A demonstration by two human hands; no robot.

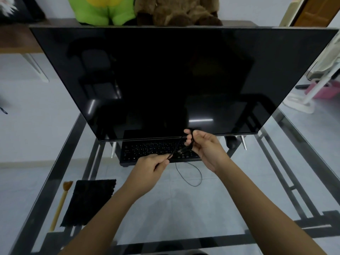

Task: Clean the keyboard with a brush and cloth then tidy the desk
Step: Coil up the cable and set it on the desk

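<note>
A black keyboard (147,150) lies on the glass desk (184,208), tucked partly under the big dark monitor (165,80). Its thin black cable (191,173) loops on the glass and rises to my hands. My right hand (204,146) holds coiled turns of the cable, with the USB plug hanging below its fingers. My left hand (152,166) pinches a stretch of the same cable just in front of the keyboard. A wooden-handled brush (59,205) and a black cloth (90,201) lie side by side at the front left of the desk.
The monitor stands on two thin metal legs (113,150) across the back of the desk. Green and brown plush toys (147,10) sit behind it. The desk's dark metal frame (55,172) shows through the glass. A pink basin (323,91) stands on the floor at right.
</note>
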